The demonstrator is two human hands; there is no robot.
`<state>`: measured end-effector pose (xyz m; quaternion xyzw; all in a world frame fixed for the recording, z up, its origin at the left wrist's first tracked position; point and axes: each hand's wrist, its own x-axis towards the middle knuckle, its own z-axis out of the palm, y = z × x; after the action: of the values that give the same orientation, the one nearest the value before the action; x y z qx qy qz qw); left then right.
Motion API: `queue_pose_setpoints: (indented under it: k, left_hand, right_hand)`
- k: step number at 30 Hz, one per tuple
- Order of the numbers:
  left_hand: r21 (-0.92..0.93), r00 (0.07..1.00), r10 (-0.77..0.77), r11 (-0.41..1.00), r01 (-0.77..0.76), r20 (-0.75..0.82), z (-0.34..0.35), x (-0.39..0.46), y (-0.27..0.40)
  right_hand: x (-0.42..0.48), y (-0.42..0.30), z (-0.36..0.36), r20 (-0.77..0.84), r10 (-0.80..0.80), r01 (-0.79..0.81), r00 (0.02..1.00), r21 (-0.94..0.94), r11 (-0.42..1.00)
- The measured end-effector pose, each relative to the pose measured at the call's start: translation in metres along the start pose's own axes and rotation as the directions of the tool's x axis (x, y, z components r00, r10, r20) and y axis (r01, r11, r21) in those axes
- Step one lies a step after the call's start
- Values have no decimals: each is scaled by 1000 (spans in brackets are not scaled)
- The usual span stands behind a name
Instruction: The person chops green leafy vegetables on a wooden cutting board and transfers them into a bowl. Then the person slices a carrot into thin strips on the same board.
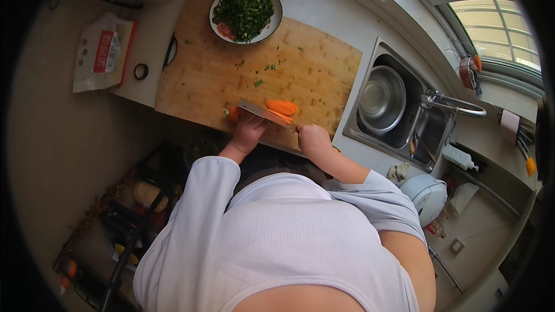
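My right hand (314,141) grips the handle of a kitchen knife (262,112) with a broad metal blade. The blade lies across a carrot near the front edge of a wooden cutting board (199,78). My left hand (249,132) holds the carrot (233,113) behind the blade, its fingertips partly hidden. On the blade's far side, cut carrot pieces (282,107) rest on the board. Bits of chopped greens (259,82) are scattered over the wood. At the board's far edge stands a bowl (278,24) with chopped greens and some pinkish, finely cut food.
Right of the board is a double steel sink (377,47) with a metal basin (392,128) and a faucet (455,106). A printed plastic bag (86,69) and a black ring (141,71) lie left. A black-framed rack (125,251) stands at lower left.
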<state>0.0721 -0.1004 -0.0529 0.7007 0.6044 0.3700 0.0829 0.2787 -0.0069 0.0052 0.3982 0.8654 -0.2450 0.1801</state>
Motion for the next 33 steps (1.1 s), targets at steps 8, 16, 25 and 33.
queue_pose_setpoints:
  k: [8,16,25,33]
  left_hand:
    - [73,1000,4,997,-5,23,-14,9,9]
    - [39,1000,-2,999,2,13,-5,-9,-5]
    - [16,998,42,999,-41,-43,-6,0,-2]
    - [29,999,36,999,-35,-11,-7,-6,-2]
  right_hand:
    - [5,-4,-8,-77,-41,47,996,72,996]
    - [-41,-4,-35,0,5,-5,1000,58,998]
    - [6,-14,6,-42,-8,9,999,30,1000]
    - [25,-25,15,-137,16,-8,990,63,998]
